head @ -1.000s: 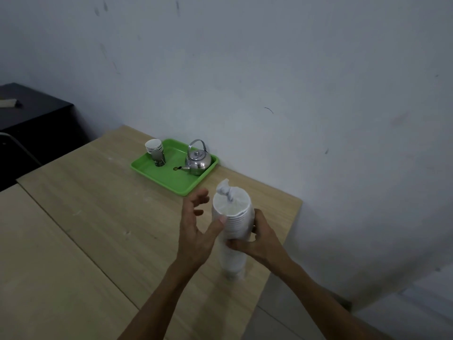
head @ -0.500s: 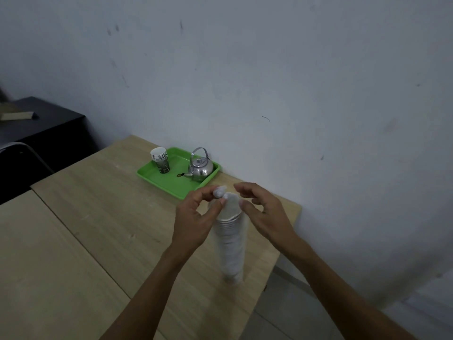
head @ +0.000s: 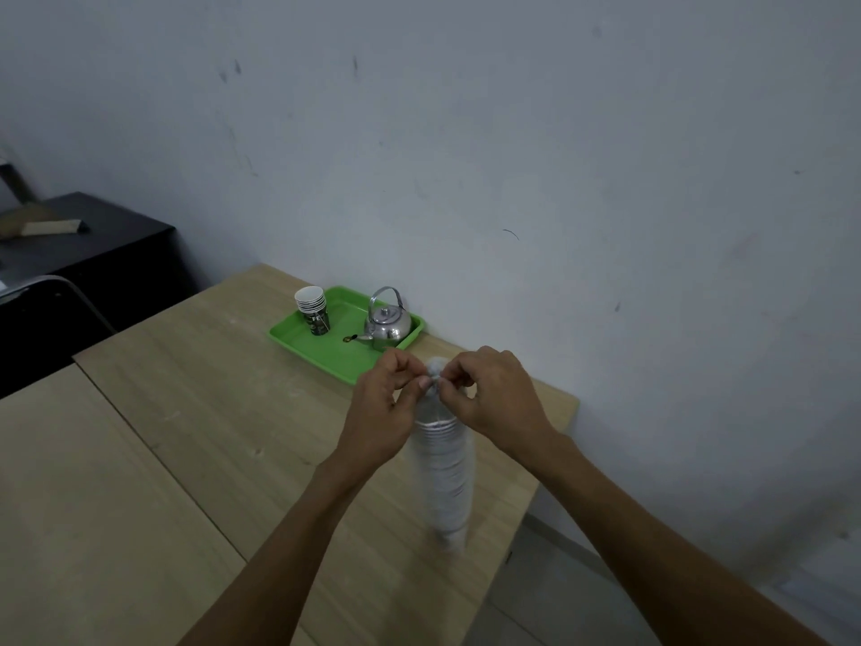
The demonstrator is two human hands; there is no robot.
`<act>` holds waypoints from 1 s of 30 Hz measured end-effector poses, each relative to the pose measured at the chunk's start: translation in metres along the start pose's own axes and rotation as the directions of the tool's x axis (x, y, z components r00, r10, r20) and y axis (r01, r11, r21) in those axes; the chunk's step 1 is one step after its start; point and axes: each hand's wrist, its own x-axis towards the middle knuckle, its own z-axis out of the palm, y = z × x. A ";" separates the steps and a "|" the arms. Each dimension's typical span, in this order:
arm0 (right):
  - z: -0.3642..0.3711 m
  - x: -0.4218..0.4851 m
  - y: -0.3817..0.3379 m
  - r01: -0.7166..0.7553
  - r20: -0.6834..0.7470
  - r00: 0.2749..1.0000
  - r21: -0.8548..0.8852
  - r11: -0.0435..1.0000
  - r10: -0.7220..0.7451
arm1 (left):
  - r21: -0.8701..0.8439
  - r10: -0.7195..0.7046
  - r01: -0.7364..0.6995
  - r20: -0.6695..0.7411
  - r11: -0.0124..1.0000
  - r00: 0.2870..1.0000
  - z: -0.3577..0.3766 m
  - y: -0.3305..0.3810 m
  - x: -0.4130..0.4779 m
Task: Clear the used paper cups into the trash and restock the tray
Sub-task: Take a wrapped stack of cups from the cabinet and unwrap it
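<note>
Green plastic tray lies at the far side of the wooden tabletop, close to the grey wall. On it stand a short stack of paper cups at the left and a steel kettle at the right, apart from each other. Nearer, a tall sleeve of paper cups in clear wrap stands upright by the tabletop's right edge; its picture is blurred. The left hand and the right hand both pinch the twisted knot of the wrap at the top, fingers curled. The left hand hides the near corner of the tray. A black cabinet stands at the left. Half a second ago the fingers were looser around the top; one second ago the right hand gripped the sleeve's body.
</note>
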 end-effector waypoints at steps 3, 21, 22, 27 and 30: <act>-0.001 0.001 -0.001 -0.092 -0.031 0.995 0.031 0.995 0.093 | 0.043 0.117 -0.115 -0.055 0.992 0.992 0.003 0.005 -0.003; -0.010 0.008 0.005 -0.291 0.122 0.951 0.051 0.955 0.283 | 0.371 0.465 -0.421 -0.032 0.828 0.885 0.007 0.005 0.000; -0.010 0.008 0.005 -0.326 0.146 0.938 0.056 0.944 0.316 | 0.307 0.437 -0.402 -0.052 0.863 0.898 0.008 0.005 -0.001; -0.012 0.011 0.002 -0.485 0.276 0.863 0.214 0.848 0.424 | 0.059 0.262 -0.256 -0.124 0.965 0.957 0.010 0.001 0.000; -0.017 0.011 0.005 -0.524 0.323 0.849 0.398 0.753 0.419 | 0.063 0.262 -0.257 -0.079 0.964 0.962 0.007 -0.002 0.003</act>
